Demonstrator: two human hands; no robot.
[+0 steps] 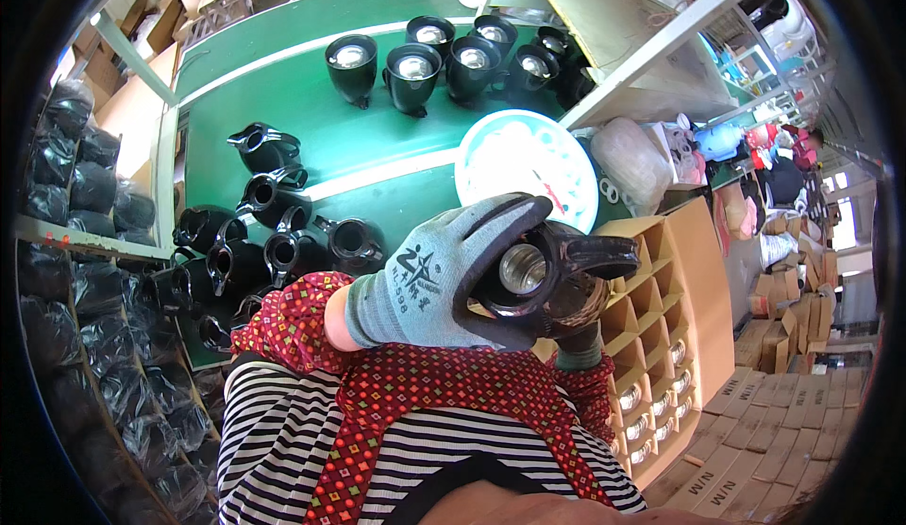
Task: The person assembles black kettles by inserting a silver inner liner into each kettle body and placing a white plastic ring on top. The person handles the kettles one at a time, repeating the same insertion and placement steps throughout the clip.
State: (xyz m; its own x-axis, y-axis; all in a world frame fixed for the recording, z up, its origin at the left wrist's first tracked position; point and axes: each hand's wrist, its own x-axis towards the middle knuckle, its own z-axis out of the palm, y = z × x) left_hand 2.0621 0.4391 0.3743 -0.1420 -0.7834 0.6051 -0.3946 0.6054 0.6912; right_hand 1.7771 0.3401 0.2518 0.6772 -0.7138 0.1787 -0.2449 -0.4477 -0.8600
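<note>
My left hand (429,275) wears a grey glove with dark fingertips. Its fingers wrap round a black jug (566,253), tilted so that its mouth faces up toward me. Inside the mouth shines a silvery, round inner part (522,268). Of my right hand, mostly the glove cuff (578,344) shows, below the jug. Its fingers are hidden or too dark to make out. A shiny brownish surface (578,300) lies between that cuff and the jug; I cannot tell what it is. Just beyond the jug sits a round white tray (481,171) with white rings in it.
Several black jugs with silvery insides (351,64) stand at the table's far side. More black jugs (354,242) crowd its left. To my right, a divided carton (703,289) holds silvery glass liners (637,426). Bagged black items (94,185) fill racks at left; cartons (755,431) lie at right.
</note>
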